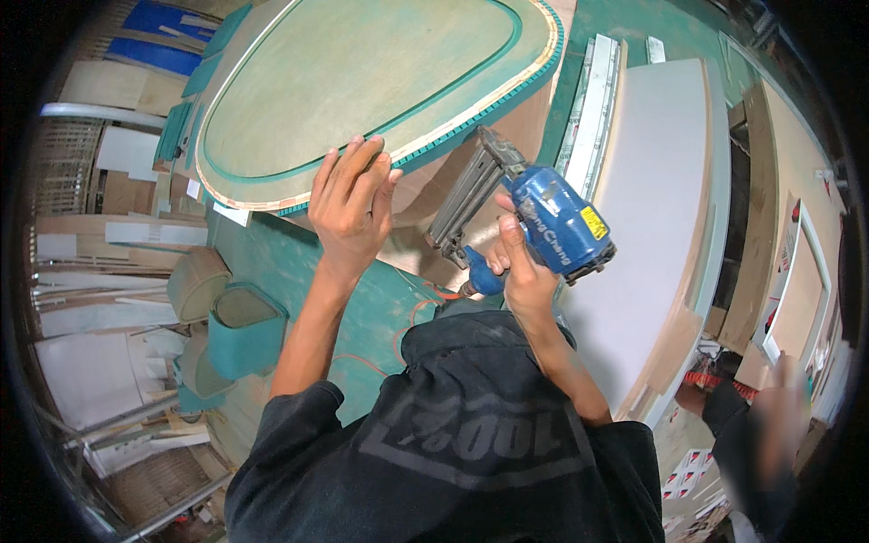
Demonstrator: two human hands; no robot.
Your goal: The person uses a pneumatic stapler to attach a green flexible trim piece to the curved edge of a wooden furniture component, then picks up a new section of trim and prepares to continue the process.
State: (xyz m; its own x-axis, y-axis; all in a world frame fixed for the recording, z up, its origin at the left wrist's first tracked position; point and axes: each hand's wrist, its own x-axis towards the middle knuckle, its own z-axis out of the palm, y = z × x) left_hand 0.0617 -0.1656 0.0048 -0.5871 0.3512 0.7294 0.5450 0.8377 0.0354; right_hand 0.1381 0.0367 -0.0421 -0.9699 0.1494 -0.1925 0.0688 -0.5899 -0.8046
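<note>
A blue nail gun (559,224) with a dark magazine is gripped by its handle in my right hand (525,271). Its nose points up and left, close to the side of a large rounded panel (353,81). Along that panel's rim runs a notched teal strip (471,127) beside a pale wooden edge. My left hand (348,206) lies on the near rim with fingers stretched out, its fingertips over the edge; nothing shows held in it. My trigger finger is partly hidden behind the tool.
A long pale curved panel (647,181) stands to the right. A person (769,434) is blurred at far right. Teal rounded pieces (246,335) and stacked boards (90,312) lie on the left. An orange hose (398,342) trails over the green floor (317,317).
</note>
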